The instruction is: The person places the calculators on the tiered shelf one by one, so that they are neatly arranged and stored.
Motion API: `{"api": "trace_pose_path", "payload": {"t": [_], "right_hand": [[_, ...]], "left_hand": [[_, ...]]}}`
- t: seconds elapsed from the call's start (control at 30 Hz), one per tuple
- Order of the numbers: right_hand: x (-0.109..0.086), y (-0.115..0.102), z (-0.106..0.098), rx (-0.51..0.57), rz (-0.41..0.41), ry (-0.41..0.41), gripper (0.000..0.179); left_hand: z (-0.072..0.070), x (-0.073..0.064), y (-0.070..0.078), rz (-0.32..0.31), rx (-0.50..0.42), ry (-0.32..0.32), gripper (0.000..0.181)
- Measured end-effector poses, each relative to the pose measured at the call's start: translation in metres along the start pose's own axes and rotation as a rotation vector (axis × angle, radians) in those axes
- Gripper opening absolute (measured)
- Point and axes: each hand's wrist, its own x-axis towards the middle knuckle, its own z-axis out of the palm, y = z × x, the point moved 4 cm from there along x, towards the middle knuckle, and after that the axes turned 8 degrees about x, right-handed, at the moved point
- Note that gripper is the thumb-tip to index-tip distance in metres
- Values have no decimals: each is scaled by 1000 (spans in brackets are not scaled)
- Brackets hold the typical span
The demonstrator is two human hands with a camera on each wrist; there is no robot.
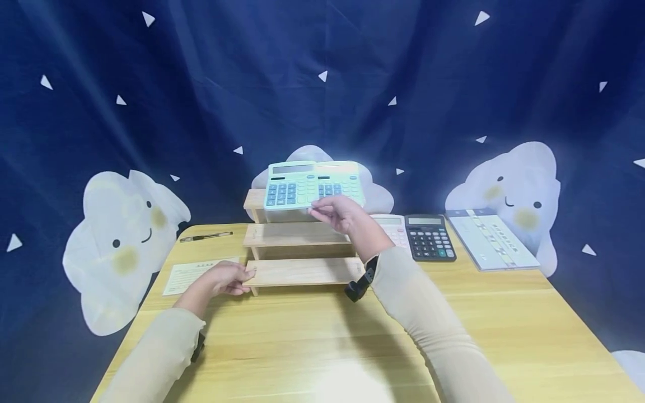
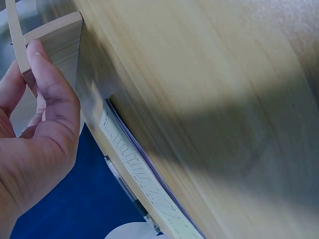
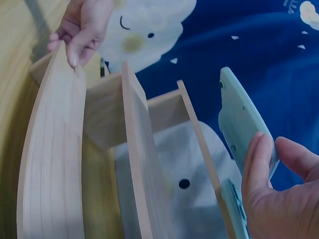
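My right hand (image 1: 335,212) pinches a mint-green calculator (image 1: 289,184) by its lower edge, above the top tier of a wooden three-tier stand (image 1: 302,271). Its back faces the right wrist view, where thumb and fingers hold the calculator (image 3: 246,117) tilted and apart from the stand. A second mint-green calculator (image 1: 353,170) is beside it at the top tier, partly covered by my right hand in the head view. My left hand (image 1: 229,279) grips the left end of the lowest tier, thumb on top; the left wrist view shows those fingers (image 2: 55,84) at the board's corner.
Right of the stand are a pale pink-and-white calculator (image 1: 395,229), partly behind my right arm, a black calculator (image 1: 430,238) and a light-blue flat box or book (image 1: 494,239). Left lie a printed paper (image 1: 188,277) and a pen (image 1: 206,237). A dark blue curtain (image 1: 322,112) hangs behind the table.
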Motion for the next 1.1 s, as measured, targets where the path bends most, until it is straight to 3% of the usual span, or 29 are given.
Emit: {"api": "trace_pose_path", "payload": {"t": [0.17,0.4,0.6,1.1], "right_hand": [[6,6,11,2,1,20,58],[11,13,18,-11,-7,29,43],[13,18,24,22,-7,28,45],[17,34,24,79,-7,114,36]], "left_hand": [[3,1,1,-4,-9,0,71],[3,2,0,-6,16,3,71],[1,2,1,-12,8,7,71],[1,-1,4,-3,-19,-15,68]]}}
